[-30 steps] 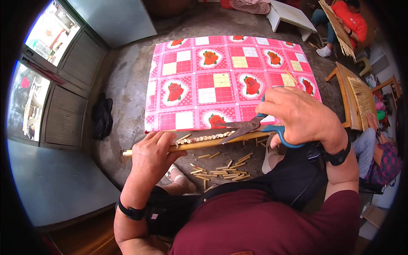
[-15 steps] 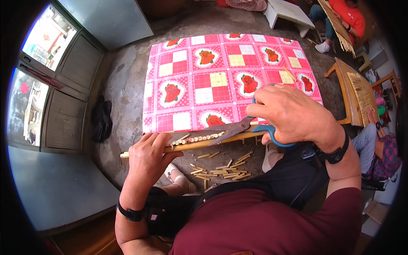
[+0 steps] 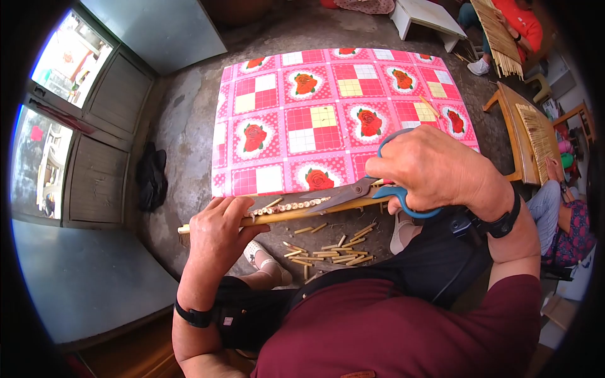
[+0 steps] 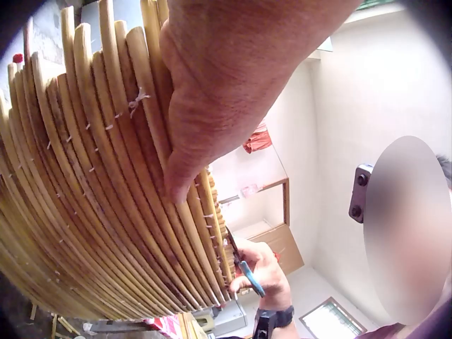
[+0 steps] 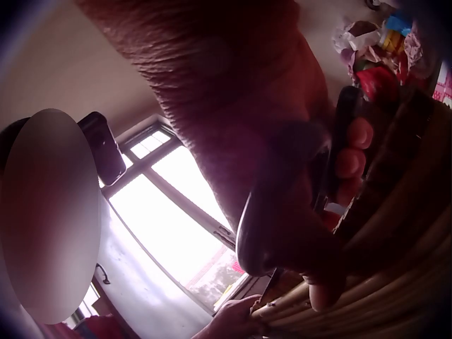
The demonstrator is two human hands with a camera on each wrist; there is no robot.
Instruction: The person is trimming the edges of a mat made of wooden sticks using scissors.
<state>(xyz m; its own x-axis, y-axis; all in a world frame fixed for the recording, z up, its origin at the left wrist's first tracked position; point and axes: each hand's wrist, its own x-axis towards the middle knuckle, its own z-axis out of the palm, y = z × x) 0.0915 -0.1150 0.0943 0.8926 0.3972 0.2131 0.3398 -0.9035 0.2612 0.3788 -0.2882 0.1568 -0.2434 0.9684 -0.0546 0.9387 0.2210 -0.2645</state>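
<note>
My left hand (image 3: pixel 217 230) grips the edge of a mat of reed stalks (image 4: pixel 92 176), fingers over the top and thumb on the near face. String ties the stalks side by side in the left wrist view. From the head the mat appears edge-on, with a row of pale cut ends (image 3: pixel 290 206) behind the front stalk (image 3: pixel 302 215). My right hand (image 3: pixel 435 167) holds blue-handled scissors (image 3: pixel 361 188), fingers and thumb through the loops. Their dark blades stand apart along the cut ends, pointing towards my left hand.
A table with a pink rose-patterned cloth (image 3: pixel 328 120) stands just beyond the mat. Short reed offcuts (image 3: pixel 334 254) litter the floor by my feet. At right, one person (image 3: pixel 520 28) holds another mat; a second person (image 3: pixel 561 220) sits beside a wooden table (image 3: pixel 509 126).
The scissors and my right hand have shifted left along the mat's edge, and the blade tips now lie nearer my left hand. The left hand keeps its grip, moving only slightly left.
</note>
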